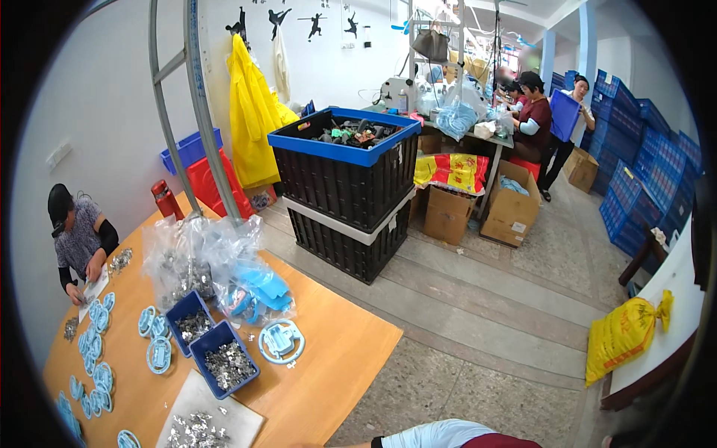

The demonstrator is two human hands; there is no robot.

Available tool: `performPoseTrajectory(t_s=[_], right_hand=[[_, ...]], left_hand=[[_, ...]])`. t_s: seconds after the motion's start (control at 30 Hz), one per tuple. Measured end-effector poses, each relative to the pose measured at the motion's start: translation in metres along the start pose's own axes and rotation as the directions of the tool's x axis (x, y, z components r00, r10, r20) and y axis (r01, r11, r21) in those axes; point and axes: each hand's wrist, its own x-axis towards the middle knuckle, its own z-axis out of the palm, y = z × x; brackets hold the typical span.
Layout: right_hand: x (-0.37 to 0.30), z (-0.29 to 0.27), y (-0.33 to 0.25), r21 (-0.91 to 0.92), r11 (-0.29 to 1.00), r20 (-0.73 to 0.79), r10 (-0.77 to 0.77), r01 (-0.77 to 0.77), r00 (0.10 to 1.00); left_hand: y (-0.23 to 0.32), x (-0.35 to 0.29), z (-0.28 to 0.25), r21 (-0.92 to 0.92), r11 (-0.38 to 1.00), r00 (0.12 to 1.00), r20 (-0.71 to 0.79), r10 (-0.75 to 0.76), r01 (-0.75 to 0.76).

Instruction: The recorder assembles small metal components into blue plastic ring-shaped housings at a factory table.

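Neither of my hands shows in the head view. At the lower edge a light blue sleeve (437, 433) with a dark cuff and a maroon garment beside it reaches in; its hand is cut off by the frame. Nearest to it on the wooden table (328, 399) lies a light blue plastic ring-shaped part (281, 341). Left of that, two blue bins (246, 377) hold small metal pieces. A pale board (243, 422) carries a heap of small metal pieces (198, 431). More light blue ring parts (159, 355) are spread over the table's left side.
Clear plastic bags (183, 250) lie behind the bins. A person (78, 235) works at the table's far left. Stacked black crates (343, 175) stand beyond the table. A yellow sack (624, 336) and blue crates (635, 194) are at the right. Other people (534, 119) are at the back.
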Motion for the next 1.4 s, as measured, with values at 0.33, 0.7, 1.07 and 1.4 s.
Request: performPoseTrajectory(t_s=[0.33,0.7,1.07,1.4], right_hand=[[-0.008,0.005,0.004,-0.03,0.999,0.007,-0.012,0.012,1.0],[-0.086,-0.024,-0.019,0.426,0.761,0.125,0.485,-0.488,0.865],[-0.376,-0.037,-0.145,0.138,-0.392,0.171,0.914,-0.91,-0.368],[-0.376,-0.031,-0.137,0.201,-0.502,0.179,0.863,-0.841,-0.472]], left_hand=[[0.013,0.005,0.0,-0.001,0.998,0.99,0.127,-0.06,0.06],[0.072,-0.086,-0.054,-0.063,0.895,0.814,0.447,-0.37,0.441],[0.056,-0.09,-0.029,-0.088,0.853,0.744,0.539,-0.394,0.515],[0.051,-0.097,-0.017,-0.085,0.834,0.703,0.589,-0.399,0.544]])
